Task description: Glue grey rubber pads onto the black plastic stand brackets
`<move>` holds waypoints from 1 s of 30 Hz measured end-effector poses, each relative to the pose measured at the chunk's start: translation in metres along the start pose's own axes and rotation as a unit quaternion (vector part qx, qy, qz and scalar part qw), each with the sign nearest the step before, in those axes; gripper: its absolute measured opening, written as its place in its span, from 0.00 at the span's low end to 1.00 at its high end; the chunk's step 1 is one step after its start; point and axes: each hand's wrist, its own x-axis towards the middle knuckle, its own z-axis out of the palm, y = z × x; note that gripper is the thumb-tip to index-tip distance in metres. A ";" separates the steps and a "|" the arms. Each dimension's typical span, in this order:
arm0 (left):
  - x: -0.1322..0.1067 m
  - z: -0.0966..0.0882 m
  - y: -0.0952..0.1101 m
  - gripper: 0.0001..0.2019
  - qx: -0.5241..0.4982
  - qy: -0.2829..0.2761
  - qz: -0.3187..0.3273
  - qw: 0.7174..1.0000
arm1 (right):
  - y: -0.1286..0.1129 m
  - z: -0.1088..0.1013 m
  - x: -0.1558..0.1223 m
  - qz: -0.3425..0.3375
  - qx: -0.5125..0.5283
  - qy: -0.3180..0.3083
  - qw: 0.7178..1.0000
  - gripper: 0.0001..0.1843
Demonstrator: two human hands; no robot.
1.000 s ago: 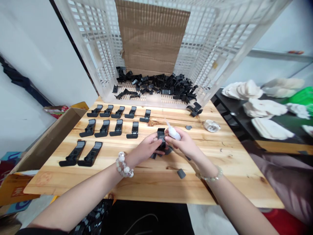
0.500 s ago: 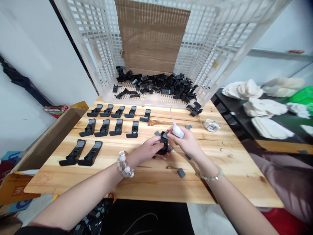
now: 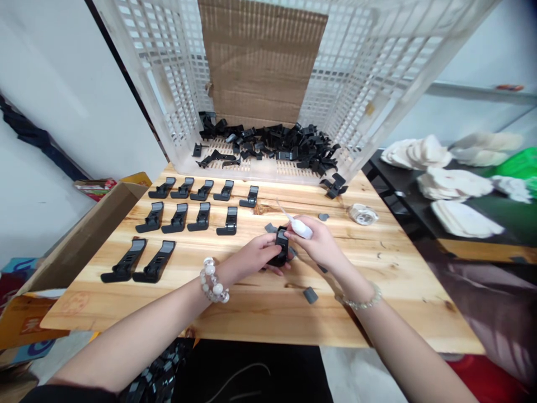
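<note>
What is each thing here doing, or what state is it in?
Left hand, gripping the black part.
Right hand, pinching the squeeze bottle.
Black part, held upright above the table.
Squeeze bottle, tilted, nozzle pointing up and away.
Crate, holding a loose heap of black pieces.
Lined-up pieces, lying in rows on the table.
Grey pad, lying loose.
</note>
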 end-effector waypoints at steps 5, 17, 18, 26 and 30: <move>0.000 0.001 0.000 0.14 0.007 0.003 0.002 1.000 | -0.002 0.001 0.000 0.000 -0.029 0.013 1.000 0.07; 0.000 0.001 -0.003 0.14 0.029 -0.003 0.016 0.999 | -0.007 0.008 0.001 0.135 0.123 0.026 0.983 0.17; 0.000 0.001 -0.003 0.14 0.030 -0.004 0.016 0.999 | -0.008 0.008 0.001 0.136 0.126 0.027 0.982 0.17; 0.001 0.001 -0.004 0.13 0.034 0.000 0.011 0.999 | -0.007 0.006 0.001 0.111 0.089 0.030 0.989 0.17; 0.000 0.002 -0.003 0.12 0.045 0.003 0.003 0.999 | -0.004 0.004 0.001 0.108 0.078 0.019 0.991 0.16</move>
